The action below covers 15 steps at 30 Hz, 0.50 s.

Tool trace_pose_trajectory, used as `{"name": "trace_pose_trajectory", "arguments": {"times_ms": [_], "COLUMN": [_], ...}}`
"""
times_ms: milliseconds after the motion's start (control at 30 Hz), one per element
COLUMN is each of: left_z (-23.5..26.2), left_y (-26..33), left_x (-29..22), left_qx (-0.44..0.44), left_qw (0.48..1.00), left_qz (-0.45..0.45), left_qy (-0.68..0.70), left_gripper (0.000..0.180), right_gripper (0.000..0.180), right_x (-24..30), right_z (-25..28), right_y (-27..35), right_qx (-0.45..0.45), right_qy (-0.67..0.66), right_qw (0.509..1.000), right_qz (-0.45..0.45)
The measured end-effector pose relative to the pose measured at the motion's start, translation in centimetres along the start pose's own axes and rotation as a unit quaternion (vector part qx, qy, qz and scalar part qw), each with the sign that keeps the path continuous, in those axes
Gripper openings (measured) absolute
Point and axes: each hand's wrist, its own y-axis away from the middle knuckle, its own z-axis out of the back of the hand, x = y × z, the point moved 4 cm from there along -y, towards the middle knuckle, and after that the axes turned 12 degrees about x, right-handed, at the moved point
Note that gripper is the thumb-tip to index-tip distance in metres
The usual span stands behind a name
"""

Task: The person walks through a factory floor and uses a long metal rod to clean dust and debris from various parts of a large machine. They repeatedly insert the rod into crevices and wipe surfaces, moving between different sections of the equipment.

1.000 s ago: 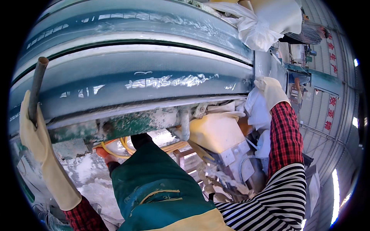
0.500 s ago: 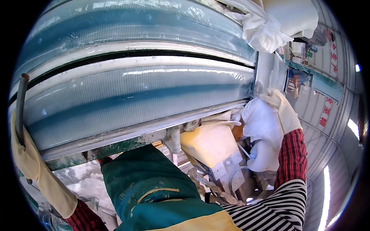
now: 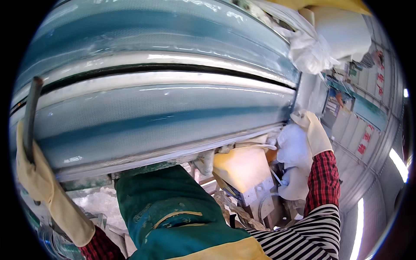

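My left hand point(image 3: 37, 173), in a cream rubber glove, is closed round a grey metal bar point(image 3: 32, 115) at the far left. The bar stands nearly upright, and its lower end shows below the glove. My right hand point(image 3: 308, 123), gloved alike, is at the right end of a long glossy panel point(image 3: 164, 115) with a blue band and fine mesh texture. Its fingers are bent at the panel's corner; what they hold, if anything, I cannot make out. White plastic sheeting point(image 3: 291, 145) hangs beside that hand. A pale metal rail point(image 3: 164, 160) runs along the panel's near edge.
A second blue, glossy panel point(image 3: 151, 30) lies beyond a dark gap. Below the rail are a yellowish box-shaped part point(image 3: 242, 169) and hoses. My green apron point(image 3: 169, 199) almost meets the rail. A white bundle point(image 3: 314, 54) sits at the far right, before a corrugated wall point(image 3: 368, 195).
The view has shifted slightly, so the panels appear lower and further right. My right fingers look more bent at the panel's corner. My left hand keeps hold of the bar.
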Motion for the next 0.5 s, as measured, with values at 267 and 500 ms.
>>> {"name": "trace_pose_trajectory", "arguments": {"times_ms": [267,500], "left_z": [4.1,8.0], "left_y": [0.6,8.0], "left_x": [-2.4,-0.1], "left_qx": [-0.105,-0.125], "left_qw": [0.989,0.987], "left_qz": [-0.067,-0.087], "left_qy": [-0.076,0.044], "left_gripper": [0.029,0.022], "right_gripper": [0.037,0.03], "right_x": [9.9,28.8], "right_z": [3.5,5.9], "right_y": [1.0,14.0], "right_qx": [-0.178,-0.326], "right_qy": [0.258,0.125], "right_qw": [0.947,0.871], "right_qz": [0.067,0.345]}}
